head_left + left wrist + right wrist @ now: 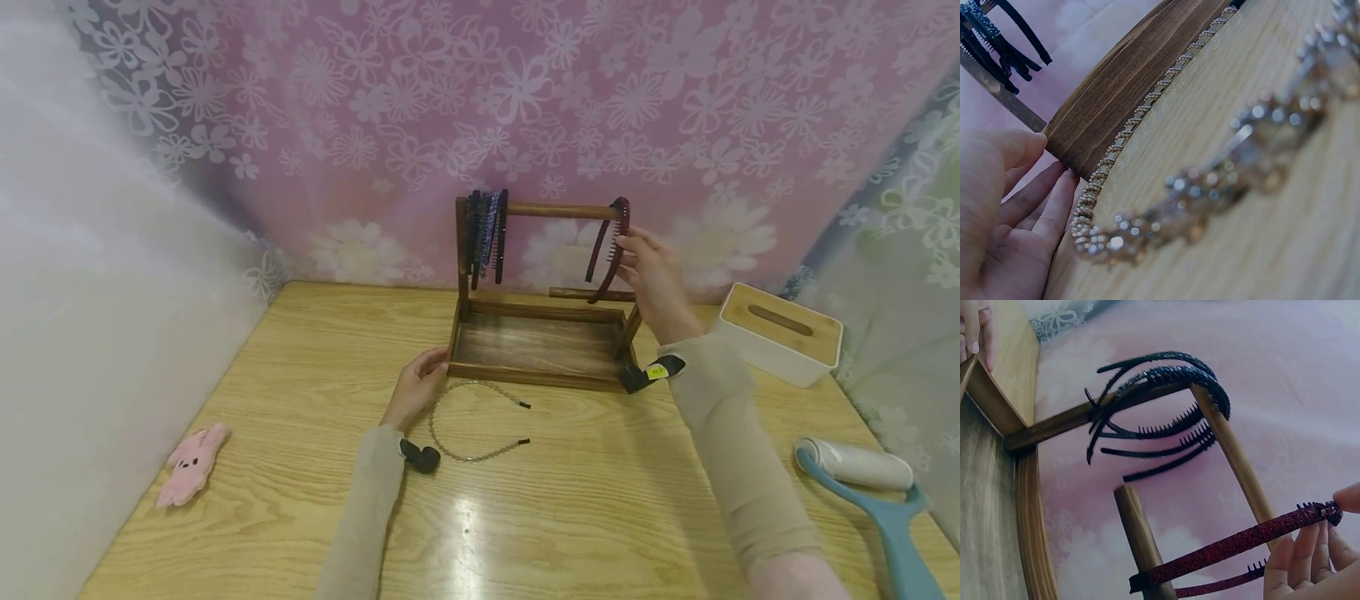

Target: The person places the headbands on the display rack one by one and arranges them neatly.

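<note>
In the head view, my right hand pinches a dark red toothed headband at the right end of the wooden rack's upper bar. The right wrist view shows the glittery red headband crossing the bar and the lower rod. With thumb and fingers, my left hand grips the front left corner of the rack's tray. Several dark and sparkly headbands hang together at the bar's left end. A beaded headband lies on the table before the tray, beside my left hand.
A white tissue box with a wooden lid stands to the right. Nearer on that side lies a lint roller with a blue handle. A pink plush toy is at the table's left edge. Flowered cloth hangs behind.
</note>
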The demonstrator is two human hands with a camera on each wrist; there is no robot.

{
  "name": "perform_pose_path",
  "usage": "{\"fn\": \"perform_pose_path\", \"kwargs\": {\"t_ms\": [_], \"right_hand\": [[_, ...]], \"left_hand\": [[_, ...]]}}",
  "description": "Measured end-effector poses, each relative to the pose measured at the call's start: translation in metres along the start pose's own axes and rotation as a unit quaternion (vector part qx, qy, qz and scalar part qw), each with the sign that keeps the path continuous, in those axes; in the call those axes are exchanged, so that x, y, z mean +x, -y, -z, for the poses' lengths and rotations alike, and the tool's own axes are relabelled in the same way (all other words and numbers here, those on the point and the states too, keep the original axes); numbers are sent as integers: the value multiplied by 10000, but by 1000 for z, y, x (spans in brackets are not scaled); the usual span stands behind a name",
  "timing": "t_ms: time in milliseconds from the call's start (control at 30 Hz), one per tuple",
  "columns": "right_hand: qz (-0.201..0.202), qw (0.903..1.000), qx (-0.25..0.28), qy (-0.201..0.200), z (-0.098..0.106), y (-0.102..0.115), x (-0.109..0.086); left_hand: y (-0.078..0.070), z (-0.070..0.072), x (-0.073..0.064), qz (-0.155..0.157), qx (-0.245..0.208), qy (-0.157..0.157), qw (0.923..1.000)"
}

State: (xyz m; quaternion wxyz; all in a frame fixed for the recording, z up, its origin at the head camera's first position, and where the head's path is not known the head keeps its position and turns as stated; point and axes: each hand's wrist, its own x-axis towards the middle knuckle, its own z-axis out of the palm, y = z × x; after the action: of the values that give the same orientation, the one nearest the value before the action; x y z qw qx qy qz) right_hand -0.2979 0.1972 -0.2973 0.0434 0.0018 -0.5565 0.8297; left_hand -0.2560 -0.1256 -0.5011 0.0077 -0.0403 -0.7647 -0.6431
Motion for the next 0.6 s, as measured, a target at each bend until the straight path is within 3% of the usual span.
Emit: {"fn": "perform_pose_path", "kwargs": {"t_ms": [267,600], "right_hand": [[-199,9944,-1036,10,-25,-13,2],[-210,9775,-1984,679,-61,-35,9]], "left_hand": [[2,0,0,202,7,79,9998],[3,2,3,243,86,48,9997]]}}
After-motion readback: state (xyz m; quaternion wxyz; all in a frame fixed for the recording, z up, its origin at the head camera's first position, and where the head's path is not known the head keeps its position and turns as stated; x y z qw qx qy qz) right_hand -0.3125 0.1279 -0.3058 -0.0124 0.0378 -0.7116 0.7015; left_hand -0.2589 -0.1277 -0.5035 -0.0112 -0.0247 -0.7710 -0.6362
